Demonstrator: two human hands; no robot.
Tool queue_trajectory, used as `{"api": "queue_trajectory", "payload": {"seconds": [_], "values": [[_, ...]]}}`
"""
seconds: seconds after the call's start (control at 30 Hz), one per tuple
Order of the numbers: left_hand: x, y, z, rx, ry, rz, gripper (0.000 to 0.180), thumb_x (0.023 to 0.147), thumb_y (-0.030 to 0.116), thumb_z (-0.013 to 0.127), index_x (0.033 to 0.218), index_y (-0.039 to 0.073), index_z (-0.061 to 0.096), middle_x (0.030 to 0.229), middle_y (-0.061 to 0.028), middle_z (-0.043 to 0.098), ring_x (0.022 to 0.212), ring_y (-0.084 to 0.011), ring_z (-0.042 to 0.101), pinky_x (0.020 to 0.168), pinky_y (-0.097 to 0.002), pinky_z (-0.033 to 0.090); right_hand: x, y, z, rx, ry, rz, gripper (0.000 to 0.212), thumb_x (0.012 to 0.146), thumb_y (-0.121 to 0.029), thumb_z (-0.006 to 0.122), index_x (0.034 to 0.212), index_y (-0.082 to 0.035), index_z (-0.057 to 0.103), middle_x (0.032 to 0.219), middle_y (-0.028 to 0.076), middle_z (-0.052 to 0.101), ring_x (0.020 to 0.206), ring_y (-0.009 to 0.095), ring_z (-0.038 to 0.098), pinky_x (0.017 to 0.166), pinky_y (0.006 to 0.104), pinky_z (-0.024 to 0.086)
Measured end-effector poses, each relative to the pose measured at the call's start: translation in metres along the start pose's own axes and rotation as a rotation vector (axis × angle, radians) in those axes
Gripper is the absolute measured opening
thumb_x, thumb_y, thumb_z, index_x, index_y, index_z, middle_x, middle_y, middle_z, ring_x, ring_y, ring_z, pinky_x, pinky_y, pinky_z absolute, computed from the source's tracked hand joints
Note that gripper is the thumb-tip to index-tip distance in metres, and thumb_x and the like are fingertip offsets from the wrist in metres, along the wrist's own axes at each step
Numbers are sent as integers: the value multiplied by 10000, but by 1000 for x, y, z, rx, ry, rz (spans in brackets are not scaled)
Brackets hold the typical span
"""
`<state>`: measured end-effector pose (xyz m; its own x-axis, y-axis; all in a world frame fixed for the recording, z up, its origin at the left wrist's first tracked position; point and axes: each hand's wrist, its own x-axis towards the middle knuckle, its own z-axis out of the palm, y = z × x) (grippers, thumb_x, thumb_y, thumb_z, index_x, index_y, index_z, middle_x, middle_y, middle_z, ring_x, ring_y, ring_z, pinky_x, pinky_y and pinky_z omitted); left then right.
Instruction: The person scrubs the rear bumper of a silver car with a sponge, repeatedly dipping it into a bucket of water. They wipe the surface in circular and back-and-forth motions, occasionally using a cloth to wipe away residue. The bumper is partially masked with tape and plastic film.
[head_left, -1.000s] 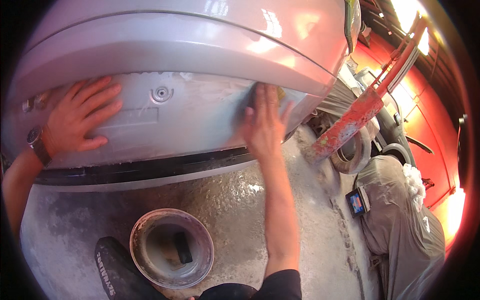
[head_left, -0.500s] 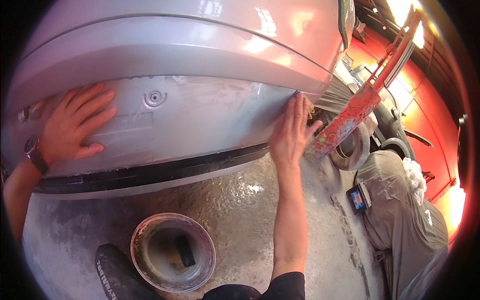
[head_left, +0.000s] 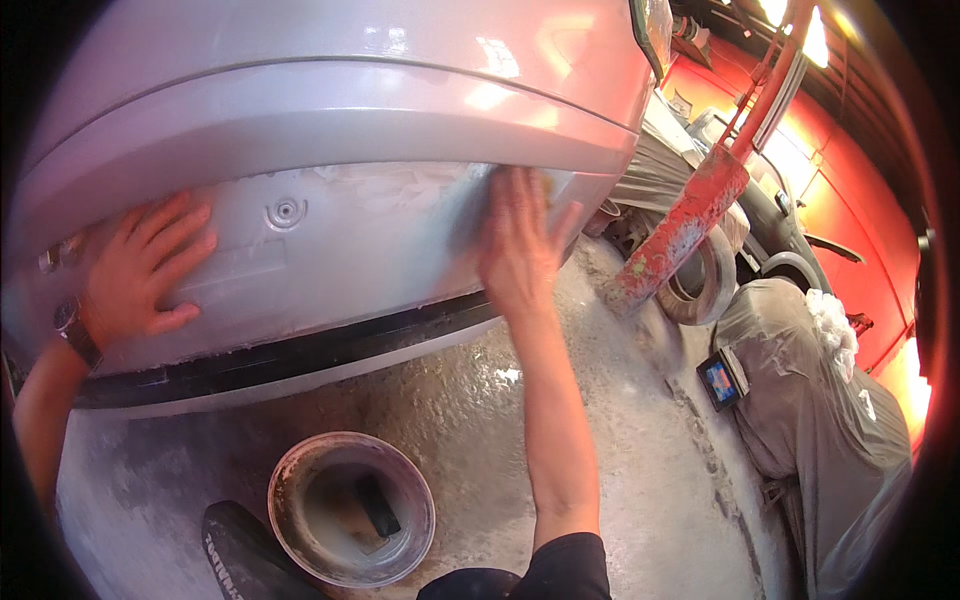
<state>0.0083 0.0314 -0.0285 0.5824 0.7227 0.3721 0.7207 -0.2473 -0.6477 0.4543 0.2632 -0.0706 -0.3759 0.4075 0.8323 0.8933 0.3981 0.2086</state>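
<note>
A silver car's bumper panel (head_left: pixel 350 240), scuffed and wet-looking, spans the view before me. My left hand (head_left: pixel 150 265), with a watch on the wrist, lies flat and spread on the panel's left part, holding nothing. My right hand (head_left: pixel 522 235) is pressed against the panel's right part, fingers together and thumb out. Under its fingers shows a yellowish edge of what looks like a piece of sandpaper (head_left: pixel 547 187); most of it is hidden. A round recessed fitting (head_left: pixel 286 212) sits between the hands. Along the panel's lower edge runs a black strip (head_left: pixel 290 352).
On the wet grey floor stands a round bucket (head_left: pixel 425 520) with cloudy water, a black block (head_left: pixel 378 505) and a brownish piece. My shoe (head_left: pixel 240 550) is beside it. At right are a worn red post (head_left: pixel 685 225), a tyre (head_left: pixel 708 290), a covered bulk (head_left: pixel 800 400) and a small screen (head_left: pixel 720 381).
My right hand has slid left along the panel, away from its right end, with the sandpaper under its fingers. My left hand stays in place on the panel. The view has shifted slightly.
</note>
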Motion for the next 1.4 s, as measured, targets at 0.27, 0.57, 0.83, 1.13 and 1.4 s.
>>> {"api": "queue_trajectory", "payload": {"seconds": [0.27, 0.57, 0.83, 1.13, 1.4], "values": [[-3, 5, -8, -11, 45, -12, 809, 801, 452, 755, 1522, 153, 538, 1642, -140, 440, 1524, -397, 398, 1199, -619, 323, -26, 35, 12, 174, 265, 178, 587, 1032, -96, 545, 1596, -19, 407, 1676, 199, 378, 1580, 376, 318, 1236, 701, 115], [-2, 4, -5, -65, 6, -26, 835, 775, 410, 779, 1530, 156, 531, 1646, -128, 435, 1529, -389, 389, 1211, -610, 315, -35, -60, 24, 403, 26, 49, 736, 995, -214, 640, 1638, -34, 329, 1739, 167, 256, 1598, 363, 271, 1247, 702, 112], [-2, 4, -2, -76, 12, -21, 797, 794, 428, 768, 1511, 157, 552, 1638, -142, 451, 1517, -394, 408, 1210, -607, 314, -31, -78, 26, 469, 64, 150, 746, 1014, -299, 623, 1641, -36, 318, 1742, 170, 244, 1600, 365, 262, 1235, 713, 140], [0, 4, 0, -82, 25, -11, 797, 805, 454, 774, 1508, 152, 548, 1635, -151, 455, 1501, -404, 427, 1207, -617, 325, -20, -77, 21, 392, 63, 240, 748, 1017, -356, 604, 1644, -53, 332, 1750, 130, 242, 1605, 298, 268, 1233, 735, 96], [1, 6, -3, -89, 12, -22, 788, 825, 457, 764, 1517, 152, 541, 1639, -155, 449, 1510, -408, 413, 1206, -612, 327, -6, -49, 15, 148, 112, 299, 778, 995, -369, 639, 1643, -59, 339, 1760, 117, 219, 1600, 291, 279, 1230, 735, 94]]}}
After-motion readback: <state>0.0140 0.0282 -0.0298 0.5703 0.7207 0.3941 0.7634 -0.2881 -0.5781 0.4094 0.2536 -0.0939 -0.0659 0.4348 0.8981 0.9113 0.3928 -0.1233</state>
